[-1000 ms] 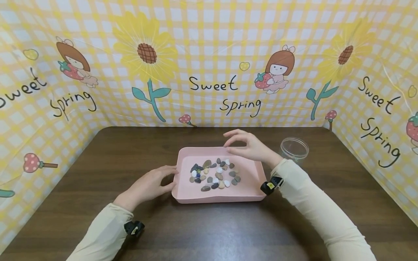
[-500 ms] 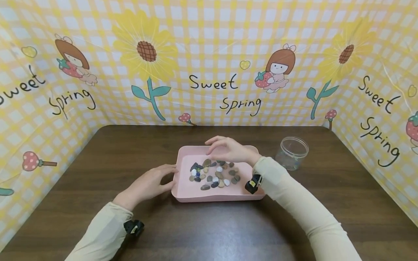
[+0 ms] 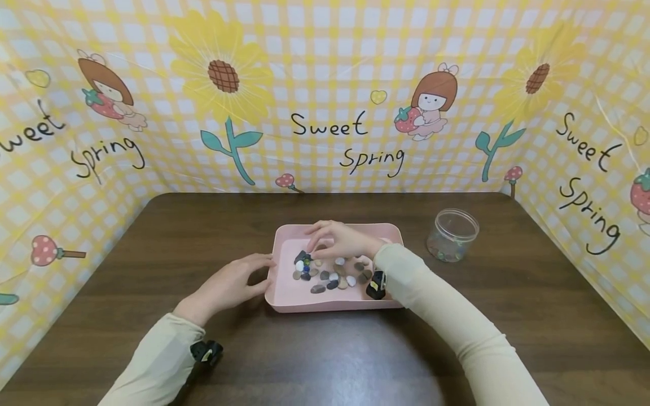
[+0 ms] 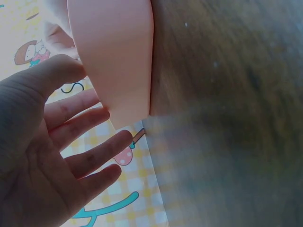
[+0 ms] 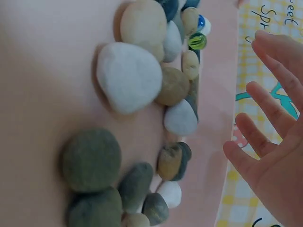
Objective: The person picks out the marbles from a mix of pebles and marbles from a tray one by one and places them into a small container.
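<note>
A pink tray (image 3: 284,293) on the table holds several smooth pebbles (image 3: 332,276) in white, tan and dark grey. Among the pebbles at its left lie a green marble (image 5: 197,41) and a blue marble (image 5: 202,23). My left hand (image 3: 225,286) touches the tray's left side with its fingertips and thumb, fingers fairly straight. In the left wrist view the left fingers (image 4: 90,158) are spread along the tray wall. Over the back of the tray hovers my right hand (image 3: 341,239), fingers apart and holding nothing, its fingertips near the marbles. It hides some pebbles.
To the right of the tray stands a clear round jar (image 3: 452,235), without a lid, with several marbles at its bottom. A yellow checked cloth (image 3: 325,67) closes in the back and sides of the dark wooden table (image 3: 325,361).
My right hand has moved left across the tray, from its back right side towards the marbles, uncovering the jar. The left hand stays at the tray's edge.
</note>
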Demonstrator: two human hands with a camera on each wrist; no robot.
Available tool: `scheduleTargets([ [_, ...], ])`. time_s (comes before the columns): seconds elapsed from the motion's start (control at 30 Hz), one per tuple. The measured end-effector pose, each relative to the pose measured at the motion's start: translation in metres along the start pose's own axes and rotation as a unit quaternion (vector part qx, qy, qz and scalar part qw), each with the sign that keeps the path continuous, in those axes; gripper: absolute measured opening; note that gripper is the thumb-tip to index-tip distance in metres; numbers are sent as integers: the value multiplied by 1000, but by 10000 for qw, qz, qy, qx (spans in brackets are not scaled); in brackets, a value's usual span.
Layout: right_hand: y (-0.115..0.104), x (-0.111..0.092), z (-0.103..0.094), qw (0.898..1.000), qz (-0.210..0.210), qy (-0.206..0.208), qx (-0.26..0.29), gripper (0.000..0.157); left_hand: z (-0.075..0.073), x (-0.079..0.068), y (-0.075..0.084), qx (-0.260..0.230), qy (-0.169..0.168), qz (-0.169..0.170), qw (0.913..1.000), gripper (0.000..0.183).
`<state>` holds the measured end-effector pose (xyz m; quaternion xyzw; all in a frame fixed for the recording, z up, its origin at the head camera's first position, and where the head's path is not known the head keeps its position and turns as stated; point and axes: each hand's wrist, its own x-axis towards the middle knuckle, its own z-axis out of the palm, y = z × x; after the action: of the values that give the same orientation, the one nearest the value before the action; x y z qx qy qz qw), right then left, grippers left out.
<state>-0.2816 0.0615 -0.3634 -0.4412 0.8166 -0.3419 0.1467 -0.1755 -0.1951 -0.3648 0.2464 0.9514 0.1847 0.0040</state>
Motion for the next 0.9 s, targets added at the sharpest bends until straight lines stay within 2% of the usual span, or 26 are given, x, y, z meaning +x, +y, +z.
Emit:
scheduleTargets([
  [0.17, 2, 6, 6, 9996, 200, -216, 3, 15, 0, 0, -1, -8, 14, 29, 10000, 40],
  [0.37, 4, 12, 13, 9979, 271, -380, -459, 11, -1, 0, 0, -16, 20, 55, 10000, 40],
  [0.5, 4, 15, 17, 9974, 206, -382, -572, 10, -1, 0, 1, -37, 1, 17, 10000, 40],
  [0.9, 2, 20, 24, 9957, 417, -338, -760, 7, -1, -1, 0, -74, -7, 0, 10000, 40],
])
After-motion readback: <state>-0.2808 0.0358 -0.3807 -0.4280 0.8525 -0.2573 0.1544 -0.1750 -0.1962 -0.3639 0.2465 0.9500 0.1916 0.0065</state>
